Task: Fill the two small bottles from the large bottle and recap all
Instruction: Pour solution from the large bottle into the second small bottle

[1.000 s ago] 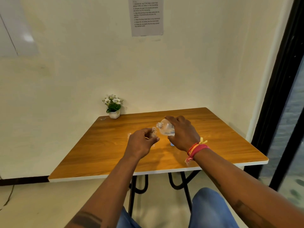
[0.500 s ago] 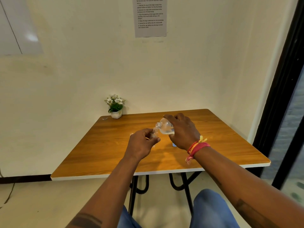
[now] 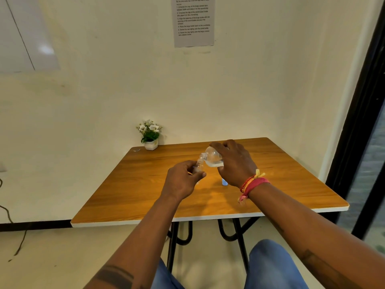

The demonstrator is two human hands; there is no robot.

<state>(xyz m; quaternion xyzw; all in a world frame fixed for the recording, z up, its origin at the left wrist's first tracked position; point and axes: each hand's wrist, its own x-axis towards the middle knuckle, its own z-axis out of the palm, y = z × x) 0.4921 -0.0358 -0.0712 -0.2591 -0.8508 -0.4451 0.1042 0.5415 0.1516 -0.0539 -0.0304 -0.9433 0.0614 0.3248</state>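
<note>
Cream wall and a wooden table (image 3: 145,197) frame the work area; a small potted plant (image 3: 150,134) sits at the far corner, well away from both hands, and a printed sheet (image 3: 193,21) hangs on the wall above. I note my left hand (image 3: 183,180) curled around a small bottle (image 3: 199,164), holding it upright just above the tabletop with its open neck showing past the thumb. My right hand (image 3: 235,163) grips the large bottle (image 3: 212,157) from above, fingers wrapped over its body, and holds it tipped so its mouth points down and left, meeting the small bottle's neck. I judge this arrangement deliberate: the receiving bottle is braced in the fist so the narrow opening stays put, while the overhand grip allows fine control of the tilt. Whether liquid is flowing I cannot tell; both bottles are clear and small in frame. A pale blue cap (image 3: 224,182) lies on the table just below the right hand, partly hidden, presumably set aside within easy reach for recapping. The second small bottle I cannot locate with confidence. The pour appears to be the step in hand; recapping remains undone.
</note>
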